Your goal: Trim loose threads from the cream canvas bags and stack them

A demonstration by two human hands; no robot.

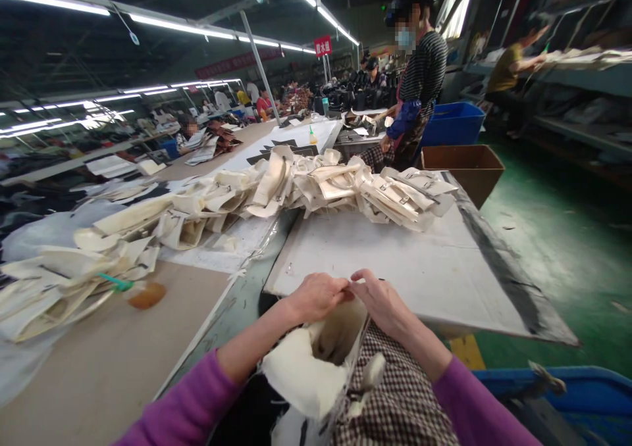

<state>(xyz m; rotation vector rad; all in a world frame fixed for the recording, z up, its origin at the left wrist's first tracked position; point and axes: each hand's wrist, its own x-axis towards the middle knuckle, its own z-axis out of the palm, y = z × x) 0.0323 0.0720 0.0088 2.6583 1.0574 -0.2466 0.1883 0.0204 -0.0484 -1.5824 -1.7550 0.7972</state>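
Note:
A cream-coloured bag [309, 377] with an open mouth rests in my lap, its dark inside facing up. At its far rim my left hand [316, 296] is closed, fingertips pressed on the edge. Close beside it my right hand [384, 302] pinches the same rim with bent fingers. The fingertips of both hands nearly meet, and whatever small part lies between them is hidden. Under the bag and my right forearm lies a brown checked cloth [395, 383].
Cream bags [336, 183] lie heaped across the white table [375, 262] and the left bench. A bottle of amber liquid [147, 295] with a green nozzle lies at left. Blue [587, 380] and brown bins [459, 160] stand at right. A masked co-worker [422, 71] stands beyond the table.

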